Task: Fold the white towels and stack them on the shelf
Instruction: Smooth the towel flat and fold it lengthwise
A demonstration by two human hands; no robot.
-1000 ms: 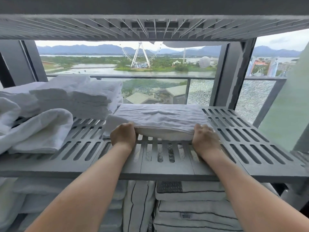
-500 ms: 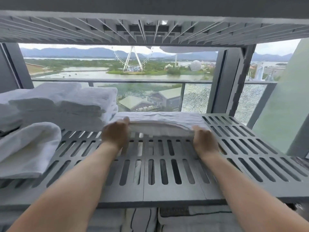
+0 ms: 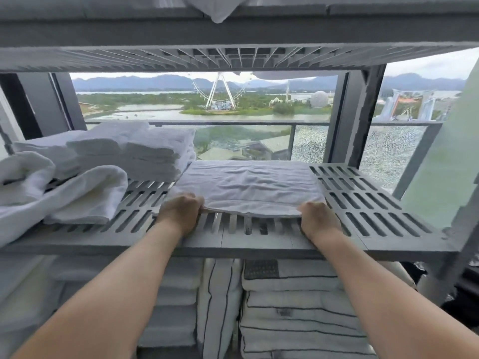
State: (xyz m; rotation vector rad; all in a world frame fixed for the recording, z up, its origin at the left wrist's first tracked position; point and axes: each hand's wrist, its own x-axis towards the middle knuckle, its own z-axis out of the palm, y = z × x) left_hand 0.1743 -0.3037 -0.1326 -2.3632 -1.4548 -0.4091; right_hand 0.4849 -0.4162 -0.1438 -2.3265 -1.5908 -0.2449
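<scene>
With the left hand and right hand curled around the near edge of the folded white towel, an uneven shove could rumple it on the slatted shelf.

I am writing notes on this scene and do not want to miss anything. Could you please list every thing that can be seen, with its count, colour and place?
folded towel: one, white, flat in the middle of the slatted shelf
slatted shelf: one, grey, across the middle of the view
towel stack: one pile, white, left rear of the slatted shelf
loose towels: at least two, white, left front of the slatted shelf
striped linens: several, white with dark lines, level below
upper shelf: one, grey, overhead
cloth: one, white, hanging over the upper shelf's front
Ferris wheel: one, white, outside the window
left hand: grips the folded towel's near left corner
right hand: grips its near right corner
</scene>
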